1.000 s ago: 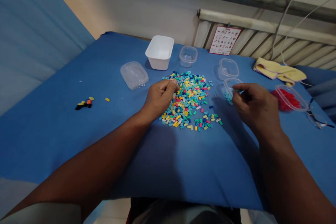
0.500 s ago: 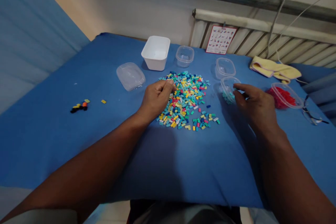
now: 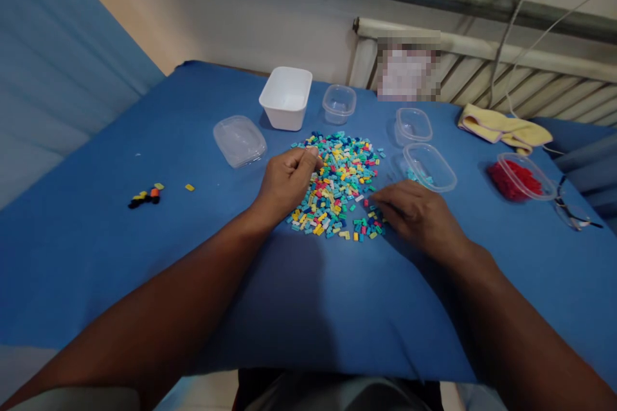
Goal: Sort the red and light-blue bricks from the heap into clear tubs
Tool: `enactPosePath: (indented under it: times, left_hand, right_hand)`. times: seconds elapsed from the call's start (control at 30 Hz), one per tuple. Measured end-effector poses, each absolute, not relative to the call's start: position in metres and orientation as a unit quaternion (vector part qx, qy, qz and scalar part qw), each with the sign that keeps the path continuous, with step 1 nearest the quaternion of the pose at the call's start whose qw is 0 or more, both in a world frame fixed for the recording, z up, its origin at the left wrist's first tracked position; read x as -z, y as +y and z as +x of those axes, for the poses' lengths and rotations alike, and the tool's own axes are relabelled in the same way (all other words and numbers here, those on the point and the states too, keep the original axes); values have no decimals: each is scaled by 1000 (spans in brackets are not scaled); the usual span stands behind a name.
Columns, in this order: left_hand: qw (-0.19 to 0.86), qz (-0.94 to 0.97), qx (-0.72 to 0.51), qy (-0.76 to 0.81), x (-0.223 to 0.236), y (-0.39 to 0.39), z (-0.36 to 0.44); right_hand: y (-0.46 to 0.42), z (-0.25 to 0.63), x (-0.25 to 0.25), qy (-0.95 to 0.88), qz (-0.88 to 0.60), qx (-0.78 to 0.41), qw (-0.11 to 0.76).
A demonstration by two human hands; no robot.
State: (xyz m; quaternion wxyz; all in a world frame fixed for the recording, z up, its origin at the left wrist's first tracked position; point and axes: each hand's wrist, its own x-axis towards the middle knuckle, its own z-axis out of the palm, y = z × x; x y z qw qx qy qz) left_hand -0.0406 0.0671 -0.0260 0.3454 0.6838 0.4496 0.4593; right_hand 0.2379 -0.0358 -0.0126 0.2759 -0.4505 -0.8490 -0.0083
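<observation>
A heap of small coloured bricks (image 3: 340,176) lies in the middle of the blue table (image 3: 120,250). My left hand (image 3: 285,181) rests at the heap's left edge with its fingers curled in; whether it holds a brick I cannot tell. My right hand (image 3: 417,213) lies flat at the heap's lower right edge, fingertips touching the bricks there. Just beyond my right hand stands a clear tub (image 3: 430,167) with a few teal bricks in it.
Behind the heap stand a white tub (image 3: 286,97) and two clear tubs (image 3: 339,103) (image 3: 413,125). A clear lid (image 3: 240,140) lies left of the heap. A tub of red bricks (image 3: 518,177), glasses (image 3: 573,214) and a yellow cloth (image 3: 501,126) are on the right. Dark loose bricks (image 3: 143,196) lie far left.
My right hand has moved left and down from the tub with teal bricks to the heap's lower right edge. My left hand has stayed put.
</observation>
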Motion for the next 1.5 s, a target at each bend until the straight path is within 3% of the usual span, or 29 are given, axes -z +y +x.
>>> enactPosePath:
  times: [0.23, 0.47, 0.63, 0.9, 1.2, 1.5]
  left_hand:
    - [351, 681, -463, 445, 27, 67, -40]
    - [348, 683, -466, 442, 26, 66, -40]
    - [345, 687, -464, 440, 26, 66, -40]
    - [347, 688, -464, 437, 27, 66, -40]
    - [337, 692, -457, 446, 27, 66, -39]
    - [340, 692, -460, 441, 29, 67, -40]
  right_hand:
    - [-36, 236, 21, -838, -485, -80, 235]
    - [-42, 235, 15, -839, -500, -81, 201]
    - [-44, 232, 12, -841, -495, -81, 204]
    - [-47, 198, 8, -856, -425, -80, 283]
    - [-48, 173, 14, -880, -418, -76, 212]
    - [-49, 175, 16, -875, -417, -97, 225]
